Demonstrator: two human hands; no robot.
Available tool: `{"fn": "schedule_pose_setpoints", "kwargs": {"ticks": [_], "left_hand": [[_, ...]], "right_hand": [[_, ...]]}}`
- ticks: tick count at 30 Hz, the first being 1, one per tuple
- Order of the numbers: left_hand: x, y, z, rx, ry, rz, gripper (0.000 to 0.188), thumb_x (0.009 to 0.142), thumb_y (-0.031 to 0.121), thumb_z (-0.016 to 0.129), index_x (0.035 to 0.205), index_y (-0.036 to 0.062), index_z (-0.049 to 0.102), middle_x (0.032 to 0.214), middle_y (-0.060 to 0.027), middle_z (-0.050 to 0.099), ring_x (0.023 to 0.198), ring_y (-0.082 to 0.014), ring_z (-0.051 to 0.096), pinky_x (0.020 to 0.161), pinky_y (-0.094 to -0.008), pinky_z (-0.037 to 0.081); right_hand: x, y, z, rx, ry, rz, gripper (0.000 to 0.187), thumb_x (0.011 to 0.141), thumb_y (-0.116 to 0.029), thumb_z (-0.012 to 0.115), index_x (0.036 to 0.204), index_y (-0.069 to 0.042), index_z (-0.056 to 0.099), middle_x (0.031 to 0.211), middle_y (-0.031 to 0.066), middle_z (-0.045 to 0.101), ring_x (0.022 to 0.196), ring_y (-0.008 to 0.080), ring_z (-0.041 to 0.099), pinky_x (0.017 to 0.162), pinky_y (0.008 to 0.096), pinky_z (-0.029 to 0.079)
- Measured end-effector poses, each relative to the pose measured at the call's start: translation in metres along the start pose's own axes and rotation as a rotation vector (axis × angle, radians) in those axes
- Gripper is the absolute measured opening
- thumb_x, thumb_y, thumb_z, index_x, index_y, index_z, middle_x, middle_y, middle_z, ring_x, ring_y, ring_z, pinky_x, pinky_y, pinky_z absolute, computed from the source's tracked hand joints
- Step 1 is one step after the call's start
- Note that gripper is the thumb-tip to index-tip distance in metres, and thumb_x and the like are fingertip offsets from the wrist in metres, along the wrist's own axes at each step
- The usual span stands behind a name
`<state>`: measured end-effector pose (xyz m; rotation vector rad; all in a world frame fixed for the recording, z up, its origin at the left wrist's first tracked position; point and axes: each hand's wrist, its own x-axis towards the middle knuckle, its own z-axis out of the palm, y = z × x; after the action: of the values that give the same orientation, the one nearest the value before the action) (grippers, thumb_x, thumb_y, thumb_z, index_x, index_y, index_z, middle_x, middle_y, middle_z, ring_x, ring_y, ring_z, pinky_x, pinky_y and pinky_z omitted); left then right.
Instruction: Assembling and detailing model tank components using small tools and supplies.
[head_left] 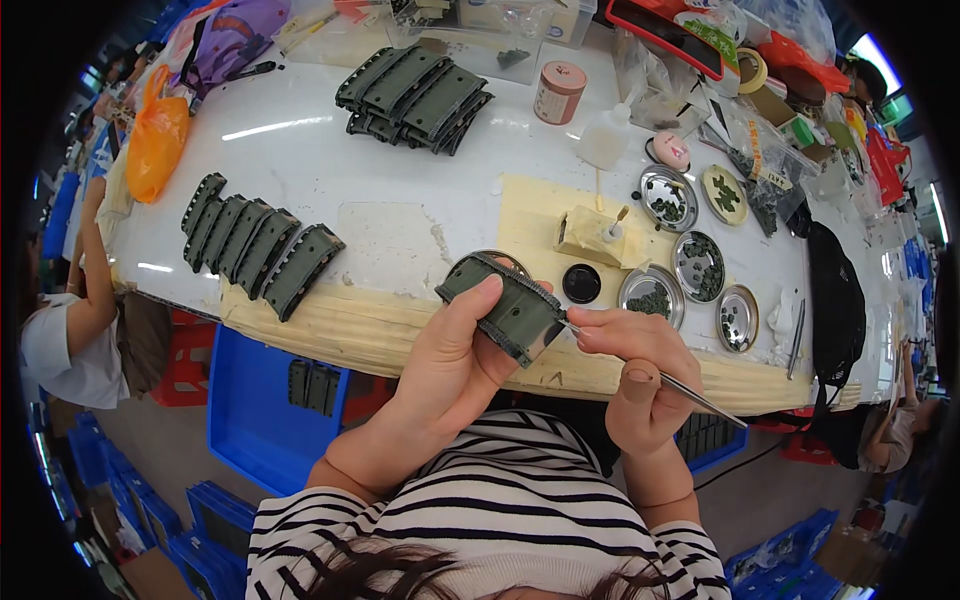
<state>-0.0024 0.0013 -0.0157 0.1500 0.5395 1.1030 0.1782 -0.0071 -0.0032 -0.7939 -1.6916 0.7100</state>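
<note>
My left hand [435, 365] grips a curved dark green plastic part [517, 318] with a toothed edge, tilted above the table's front edge. In my right hand [648, 380] is a pair of metal tweezers [702, 399], its tip touching the right edge of that part. Whether the tip pinches a small piece is too small to tell. Just behind the part lie a round black lid [581, 284] and a yellowish block [590, 240] with a small stick standing in it. Small metal dishes, one a dish of green bits [652, 296], are nearest my right hand.
A row of similar green parts [250, 240] lies at the left, and a stack of them [415, 98] at the back. A pink jar [560, 92] stands beyond the block. A blue bin [265, 410] is below the table edge. A black bag [836, 300] hangs at the right.
</note>
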Motion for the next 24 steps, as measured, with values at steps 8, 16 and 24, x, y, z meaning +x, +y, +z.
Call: {"fn": "schedule_pose_setpoints", "kwargs": {"ticks": [8, 16, 24], "left_hand": [[0.0, -0.0003, -0.001, -0.005, 0.012, -0.002, 0.025, 0.095, 0.021, 0.054, 0.115, 0.0072, 0.052, 0.113, -0.01, 0.059, 0.109, -0.0169, 0.059, 0.091, -0.029, 0.052], [0.0002, -0.0002, -0.0009, 0.005, 0.018, 0.002, 0.024, 0.095, 0.021, 0.055, 0.115, 0.0072, 0.052, 0.112, -0.0087, 0.059, 0.11, -0.0167, 0.059, 0.092, -0.0294, 0.052], [0.0002, 0.0001, -0.0017, 0.014, 0.012, -0.002, 0.024, 0.094, 0.02, 0.055, 0.114, 0.0076, 0.053, 0.112, -0.0079, 0.06, 0.11, -0.017, 0.059, 0.093, -0.03, 0.051]], "right_hand": [[0.001, -0.0017, 0.0, -0.012, -0.005, 0.016, 0.02, 0.092, -0.011, 0.054, 0.098, 0.003, 0.066, 0.099, 0.0175, 0.068, 0.089, 0.0263, 0.067, 0.078, 0.0323, 0.053], [0.0022, -0.0017, 0.0002, -0.032, -0.016, 0.015, 0.019, 0.092, -0.011, 0.055, 0.098, 0.003, 0.067, 0.098, 0.017, 0.069, 0.087, 0.0258, 0.067, 0.077, 0.032, 0.053], [0.003, -0.0037, -0.0017, -0.041, -0.032, 0.034, 0.019, 0.092, -0.01, 0.054, 0.097, 0.004, 0.067, 0.098, 0.017, 0.069, 0.086, 0.0258, 0.067, 0.077, 0.0313, 0.053]]}}
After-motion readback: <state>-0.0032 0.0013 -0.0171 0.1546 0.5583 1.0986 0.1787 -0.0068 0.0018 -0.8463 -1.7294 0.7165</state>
